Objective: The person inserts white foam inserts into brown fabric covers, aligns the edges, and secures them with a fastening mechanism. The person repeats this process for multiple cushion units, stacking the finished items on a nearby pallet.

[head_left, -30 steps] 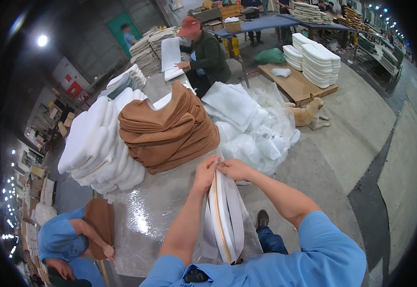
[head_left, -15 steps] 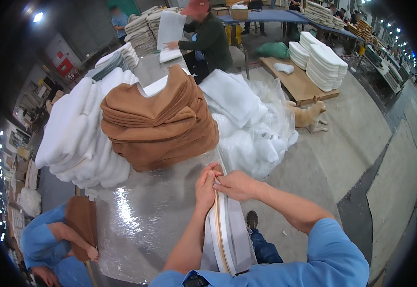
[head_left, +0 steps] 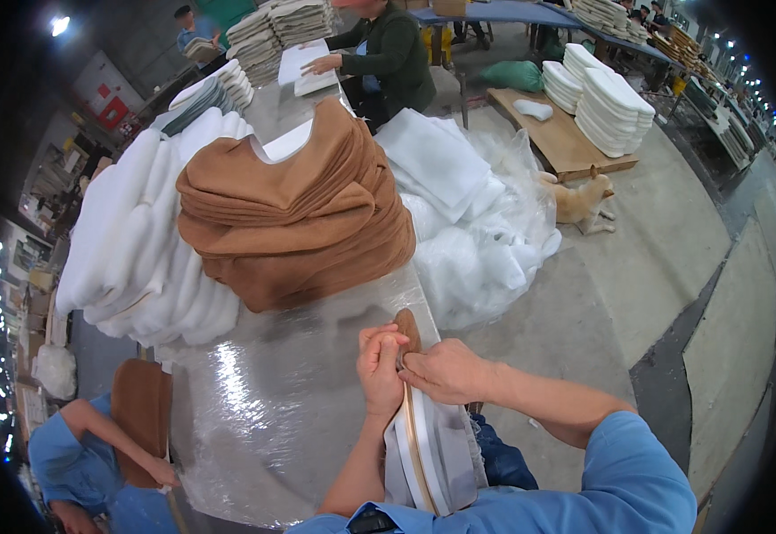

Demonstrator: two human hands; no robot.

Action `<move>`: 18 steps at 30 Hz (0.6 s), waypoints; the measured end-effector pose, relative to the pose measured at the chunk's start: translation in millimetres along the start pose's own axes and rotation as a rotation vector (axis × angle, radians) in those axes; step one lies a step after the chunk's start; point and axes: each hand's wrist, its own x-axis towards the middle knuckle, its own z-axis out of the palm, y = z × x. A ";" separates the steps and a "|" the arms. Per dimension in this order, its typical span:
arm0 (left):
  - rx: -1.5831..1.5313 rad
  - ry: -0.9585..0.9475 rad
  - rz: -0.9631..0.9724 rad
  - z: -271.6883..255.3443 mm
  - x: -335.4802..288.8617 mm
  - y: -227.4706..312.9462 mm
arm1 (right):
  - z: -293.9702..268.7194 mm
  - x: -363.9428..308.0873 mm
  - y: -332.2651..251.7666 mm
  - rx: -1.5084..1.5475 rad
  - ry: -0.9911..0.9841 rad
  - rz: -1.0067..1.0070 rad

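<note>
At the table's right edge, both hands are closed on a narrow cushion cover (head_left: 416,445). It has pale grey sides, white strips and a tan zipper line running lengthwise toward my body. A brown fabric end (head_left: 408,329) sticks out beyond my fingers. My left hand (head_left: 380,365) grips the cover from the left with curled fingers. Pressed close beside it, my right hand (head_left: 446,371) pinches the zipper line near the brown end. What exactly lies between the fingertips is hidden.
A stack of brown cushion covers (head_left: 299,214) stands ahead, beside white padding (head_left: 138,240) and a heap of white sheets in plastic (head_left: 477,240). Plastic film covers the table (head_left: 263,427). One co-worker (head_left: 94,454) holds a brown piece at left; another (head_left: 388,58) works ahead. A dog (head_left: 581,200) lies at right.
More of the brown end now shows past my hands, which stay closed on the cover. The co-worker ahead has lowered a white sheet to the table. My view has shifted slightly.
</note>
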 end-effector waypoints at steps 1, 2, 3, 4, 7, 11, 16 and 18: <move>0.005 0.006 0.001 -3.0 -0.2 -0.3 | 0.2 2.0 -1.5 0.014 0.002 -0.003; 0.010 0.013 0.001 -6.3 -0.3 -0.7 | 1.6 4.0 -2.4 0.029 0.003 -0.007; 0.010 0.019 0.006 -8.3 0.2 -0.8 | 4.9 4.7 -0.6 0.065 0.024 0.003; 0.021 0.021 0.010 -10.2 0.6 -0.9 | 10.9 5.1 5.1 0.102 0.044 0.011; 0.064 0.039 0.025 -15.5 2.4 -0.6 | 11.3 7.9 40.0 0.571 0.077 0.222; 0.090 0.018 0.004 -8.7 0.2 1.5 | 20.0 44.2 80.0 0.903 0.599 0.164; 0.088 0.049 0.006 -17.2 -0.4 -3.8 | 34.3 69.6 66.4 1.009 0.274 0.155; 0.086 0.055 0.012 -17.0 -1.2 -5.0 | 41.5 69.6 65.1 1.097 0.232 0.208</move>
